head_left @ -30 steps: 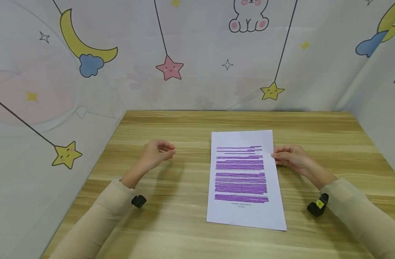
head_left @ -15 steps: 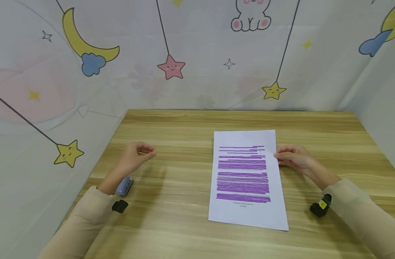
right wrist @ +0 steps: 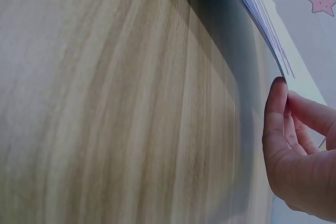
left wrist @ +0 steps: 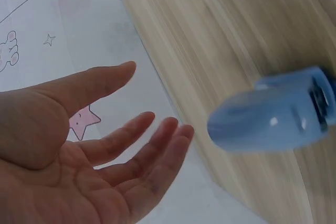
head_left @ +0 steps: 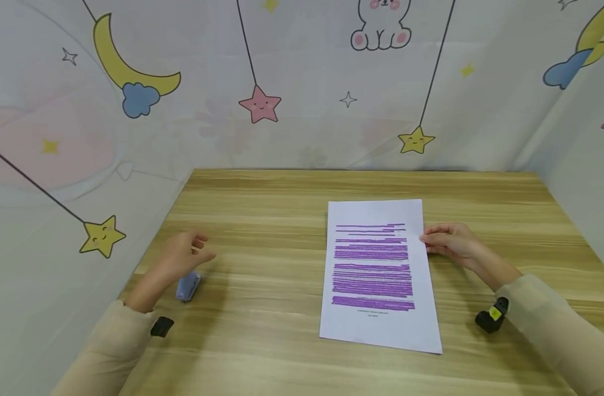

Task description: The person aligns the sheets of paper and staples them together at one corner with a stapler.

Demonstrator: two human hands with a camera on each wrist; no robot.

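A white paper sheet with lines struck out in purple lies at right of centre on the wooden table. My right hand pinches its right edge between thumb and fingers. In the right wrist view the paper curves up from the table at the pinched edge, with the fingertips beneath it. At the left, my left hand hovers with fingers spread and holds nothing. Close below it stands a small light-blue stapler. The left wrist view shows the stapler beyond the fingertips.
The wood-grain table ends at the back against a white cloth printed with stars and a moon. More cloth hangs along the left and right sides. A small black camera is at the right wrist, another at the left cuff.
My left hand has moved left and slightly nearer to me, and the stapler has come into view beside it. The right hand still pinches the paper, shifted very slightly right.
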